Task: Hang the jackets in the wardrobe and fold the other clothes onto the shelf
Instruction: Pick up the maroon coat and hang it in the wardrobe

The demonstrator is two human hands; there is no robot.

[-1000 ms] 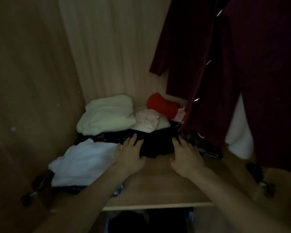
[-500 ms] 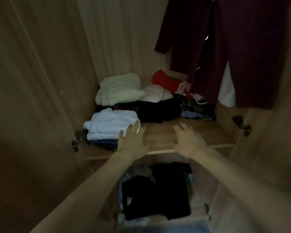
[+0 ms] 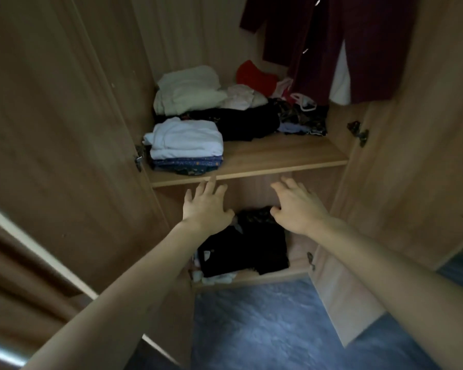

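The wardrobe shelf (image 3: 273, 158) carries folded clothes: a white stack (image 3: 187, 136) over blue patterned cloth at front left, a pale green pile (image 3: 187, 92) behind it, a black garment (image 3: 246, 121) in the middle, a red item (image 3: 254, 77) at the back. A dark red jacket (image 3: 364, 46) hangs at the upper right. My left hand (image 3: 206, 206) and my right hand (image 3: 296, 205) hover in front of and below the shelf edge, fingers spread, both empty. Black folded clothes (image 3: 246, 247) lie on the lower shelf under them.
Both wardrobe doors stand open, the left door (image 3: 64, 129) and the right door (image 3: 417, 182), each with metal hinges. Blue patterned floor (image 3: 265, 324) lies below. A brown curtain-like fabric (image 3: 16, 276) hangs at the left edge.
Both hands have drawn back from the black garment on the shelf to below the shelf edge. The view has pulled away, showing the lower shelf and floor.
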